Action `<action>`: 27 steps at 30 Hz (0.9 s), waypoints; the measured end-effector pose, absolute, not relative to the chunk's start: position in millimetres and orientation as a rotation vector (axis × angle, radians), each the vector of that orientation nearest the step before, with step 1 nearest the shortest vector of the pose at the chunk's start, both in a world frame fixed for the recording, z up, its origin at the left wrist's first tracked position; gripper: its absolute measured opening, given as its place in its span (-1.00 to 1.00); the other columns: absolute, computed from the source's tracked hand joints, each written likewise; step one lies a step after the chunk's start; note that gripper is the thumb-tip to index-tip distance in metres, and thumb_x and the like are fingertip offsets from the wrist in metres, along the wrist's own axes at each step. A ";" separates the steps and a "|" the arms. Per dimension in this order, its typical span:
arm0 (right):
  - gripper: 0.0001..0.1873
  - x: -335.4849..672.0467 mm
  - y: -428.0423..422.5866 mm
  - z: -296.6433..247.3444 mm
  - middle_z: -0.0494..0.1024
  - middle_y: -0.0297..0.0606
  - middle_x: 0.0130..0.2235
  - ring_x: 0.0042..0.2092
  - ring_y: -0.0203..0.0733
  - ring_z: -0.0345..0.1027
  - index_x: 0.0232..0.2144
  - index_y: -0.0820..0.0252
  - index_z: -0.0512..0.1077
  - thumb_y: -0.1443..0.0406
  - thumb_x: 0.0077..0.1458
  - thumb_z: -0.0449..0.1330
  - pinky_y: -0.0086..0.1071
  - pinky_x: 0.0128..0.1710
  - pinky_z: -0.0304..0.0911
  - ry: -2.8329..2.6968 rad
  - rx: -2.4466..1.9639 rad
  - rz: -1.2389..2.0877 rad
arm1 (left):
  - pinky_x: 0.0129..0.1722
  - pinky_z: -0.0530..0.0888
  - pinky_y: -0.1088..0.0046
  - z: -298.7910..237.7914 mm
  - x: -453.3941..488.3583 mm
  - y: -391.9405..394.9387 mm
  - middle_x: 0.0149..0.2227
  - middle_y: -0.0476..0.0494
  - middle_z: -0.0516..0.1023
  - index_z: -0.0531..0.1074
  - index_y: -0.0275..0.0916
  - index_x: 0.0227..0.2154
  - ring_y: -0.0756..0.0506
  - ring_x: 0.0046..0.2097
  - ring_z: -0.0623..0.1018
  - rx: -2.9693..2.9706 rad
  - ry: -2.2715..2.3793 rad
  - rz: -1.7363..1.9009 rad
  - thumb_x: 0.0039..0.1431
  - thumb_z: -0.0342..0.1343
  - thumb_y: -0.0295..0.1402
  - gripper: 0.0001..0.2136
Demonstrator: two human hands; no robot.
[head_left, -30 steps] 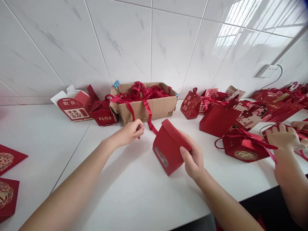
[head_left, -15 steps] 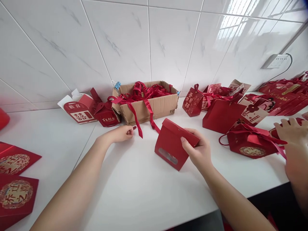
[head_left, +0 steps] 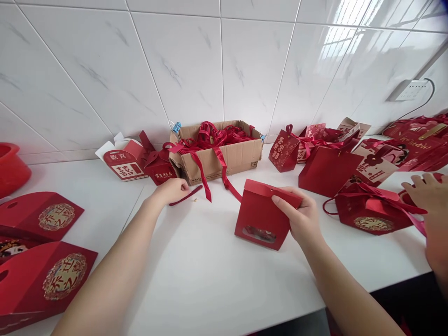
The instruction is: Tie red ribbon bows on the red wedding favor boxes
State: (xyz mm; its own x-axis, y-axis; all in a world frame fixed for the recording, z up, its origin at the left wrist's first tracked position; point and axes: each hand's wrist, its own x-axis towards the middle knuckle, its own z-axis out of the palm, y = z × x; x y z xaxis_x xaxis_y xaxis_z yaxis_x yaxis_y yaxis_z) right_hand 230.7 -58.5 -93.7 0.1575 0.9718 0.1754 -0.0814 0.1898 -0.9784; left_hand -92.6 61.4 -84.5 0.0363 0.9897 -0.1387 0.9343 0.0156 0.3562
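Observation:
My right hand (head_left: pixel 305 215) grips a red gift box (head_left: pixel 261 212) by its right side, thumb in front. The gift box has a folded top flap with a small hole and an oval clear window low on its front. My left hand (head_left: pixel 174 190) is at the table with its fingers curled; what they hold, if anything, is hidden. Beside its fingertips lies a thin dark red strap (head_left: pixel 189 194), and near that a tiny gold piece (head_left: pixel 195 199). A red ribbon (head_left: pixel 224 175) hangs from the cardboard box and runs behind the gift box.
Behind stands a cardboard box (head_left: pixel 224 161) heaped with red ribbons. Red printed boxes (head_left: pixel 66 275) lie at left, near a red basin (head_left: pixel 12 170). More boxes and a red box with a bow (head_left: pixel 373 217) stand at right. Another person's hand (head_left: pixel 425 196) is at the right edge.
My left hand has drawn back leftward, uncovering the strap and the gold piece on the table. The gift box is tilted less in my right hand. The view has shifted slightly left.

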 end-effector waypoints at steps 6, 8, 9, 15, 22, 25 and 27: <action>-0.81 231.2 -59.4 -92.3 0.57 -0.28 -0.37 -0.38 -0.15 0.46 -0.37 0.10 0.47 0.16 -0.02 0.32 -0.37 -0.51 0.38 -1.201 -1.031 1.097 | -0.35 0.37 0.43 -105.3 -73.8 63.1 -0.18 -0.18 0.61 0.54 -0.19 -0.30 -0.20 -0.15 0.54 1.927 1.995 0.351 -0.08 0.17 -0.16 -0.71; -0.79 232.0 -59.3 -91.8 0.57 -0.27 -0.34 -0.37 -0.14 0.47 -0.36 0.10 0.46 0.15 -0.03 0.32 -0.36 -0.49 0.39 -1.237 -1.018 1.115 | -0.35 0.38 0.43 -109.7 -70.9 64.2 -0.21 -0.16 0.62 0.54 -0.18 -0.34 -0.20 -0.16 0.55 1.897 2.002 0.386 -0.10 0.18 -0.22 -0.76; -0.79 232.4 -59.3 -91.6 0.57 -0.27 -0.34 -0.36 -0.14 0.47 -0.35 0.10 0.46 0.15 -0.03 0.32 -0.36 -0.49 0.39 -1.248 -1.010 1.120 | -0.35 0.39 0.44 -110.7 -71.0 65.0 -0.24 -0.15 0.63 0.53 -0.18 -0.38 -0.19 -0.17 0.55 1.884 1.993 0.398 -0.11 0.19 -0.23 -0.80; -0.81 232.9 -59.4 -89.9 0.53 -0.30 -0.34 -0.36 -0.22 0.42 -0.35 0.08 0.47 0.16 -0.01 0.33 -0.44 -0.46 0.36 -1.283 -0.960 1.122 | -0.42 0.39 0.43 -90.4 -91.3 66.3 -0.47 -0.12 0.58 0.45 -0.22 -0.58 -0.17 -0.35 0.54 1.780 1.918 0.420 -0.26 0.25 -0.25 -0.82; -0.73 233.4 -59.6 -91.1 0.54 -0.24 -0.27 -0.35 -0.18 0.42 -0.28 0.08 0.47 0.09 0.01 0.28 -0.41 -0.46 0.32 -1.346 -0.953 1.059 | -0.39 0.43 0.46 -31.0 -80.5 31.7 -0.36 -0.09 0.58 0.46 -0.22 -0.41 -0.08 -0.34 0.53 1.713 1.634 0.507 -0.15 0.25 -0.17 -0.74; -0.68 234.1 -59.4 -92.8 0.54 -0.23 -0.28 -0.34 -0.16 0.42 -0.27 0.08 0.46 0.02 0.01 0.26 -0.37 -0.44 0.33 -1.434 -0.884 1.035 | -0.39 0.44 0.44 -13.5 -48.5 4.5 -0.39 -0.10 0.54 0.42 -0.25 -0.36 -0.06 -0.37 0.52 1.643 1.380 0.658 -0.04 0.23 -0.21 -0.76; -0.62 233.3 -60.2 -92.7 0.54 -0.22 -0.28 -0.31 -0.12 0.43 -0.27 0.08 0.46 -0.03 -0.03 0.27 -0.32 -0.39 0.37 -1.502 -0.819 1.051 | -0.41 0.44 0.46 -6.3 -28.4 -13.1 -0.41 -0.07 0.53 0.42 -0.24 -0.35 -0.02 -0.41 0.50 1.645 1.295 0.733 0.01 0.22 -0.23 -0.79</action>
